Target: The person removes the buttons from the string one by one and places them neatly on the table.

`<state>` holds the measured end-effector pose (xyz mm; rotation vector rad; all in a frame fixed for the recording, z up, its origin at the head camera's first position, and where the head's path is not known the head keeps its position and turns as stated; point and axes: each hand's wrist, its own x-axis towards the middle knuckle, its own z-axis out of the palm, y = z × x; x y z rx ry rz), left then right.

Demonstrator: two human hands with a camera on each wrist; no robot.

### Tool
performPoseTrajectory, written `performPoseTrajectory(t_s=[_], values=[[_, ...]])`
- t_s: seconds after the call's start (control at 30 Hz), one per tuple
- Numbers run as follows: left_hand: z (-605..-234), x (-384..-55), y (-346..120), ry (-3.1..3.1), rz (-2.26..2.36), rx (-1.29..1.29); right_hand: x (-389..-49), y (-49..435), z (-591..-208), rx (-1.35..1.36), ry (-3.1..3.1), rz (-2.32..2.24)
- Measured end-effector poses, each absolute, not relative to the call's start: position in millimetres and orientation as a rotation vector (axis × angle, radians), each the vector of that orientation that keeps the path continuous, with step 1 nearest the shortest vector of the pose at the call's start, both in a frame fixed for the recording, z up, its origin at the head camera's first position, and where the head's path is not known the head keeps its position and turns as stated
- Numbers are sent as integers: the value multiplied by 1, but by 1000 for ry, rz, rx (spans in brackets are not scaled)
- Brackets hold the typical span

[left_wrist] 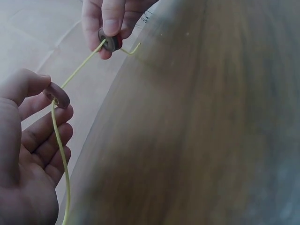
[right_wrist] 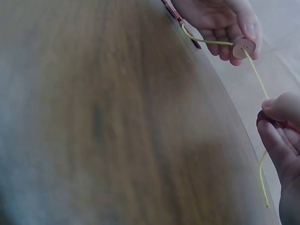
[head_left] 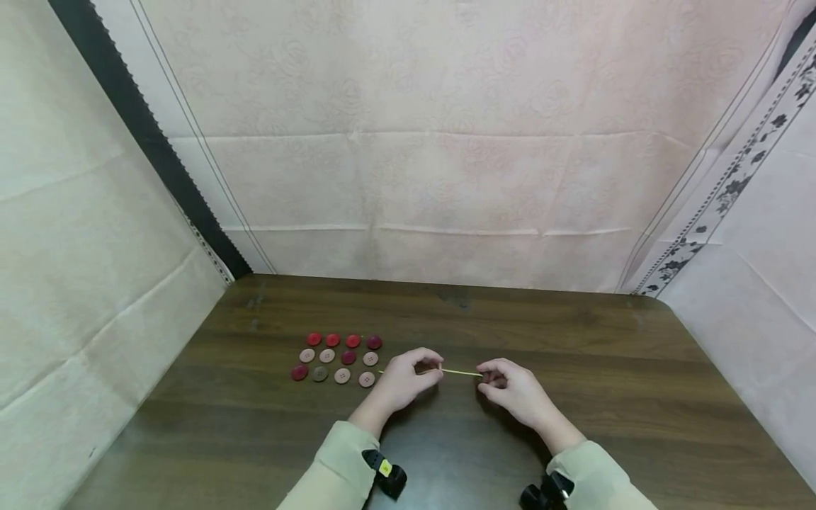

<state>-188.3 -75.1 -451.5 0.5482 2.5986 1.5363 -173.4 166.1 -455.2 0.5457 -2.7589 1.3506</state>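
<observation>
My left hand [head_left: 404,380] pinches a pale pink button [right_wrist: 244,48] between thumb and fingers, with a yellow-green string [head_left: 460,372] running through it. To its right, my right hand [head_left: 519,393] pinches a dark button [left_wrist: 110,41] on the same string; a strip of red shows beside it, and the fingers hide the rest. The string is stretched straight between the two hands. Past the right fingers its short loose end [right_wrist: 264,187] hangs down. From the pink button the other length [left_wrist: 63,159] trails back past the left palm.
Rows of red, pale pink, dark red and grey-green buttons [head_left: 342,376] lie on the wooden table [head_left: 612,368] left of my left hand. Pale patterned cloth [head_left: 433,184] hangs behind the table and along both sides.
</observation>
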Motion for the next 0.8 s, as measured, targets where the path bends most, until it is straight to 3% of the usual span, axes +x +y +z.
performPoseTrajectory(t_s=[0.8], values=[[-451, -188, -94, 2569, 1597, 501, -176, 168, -457, 497, -2807, 1327]])
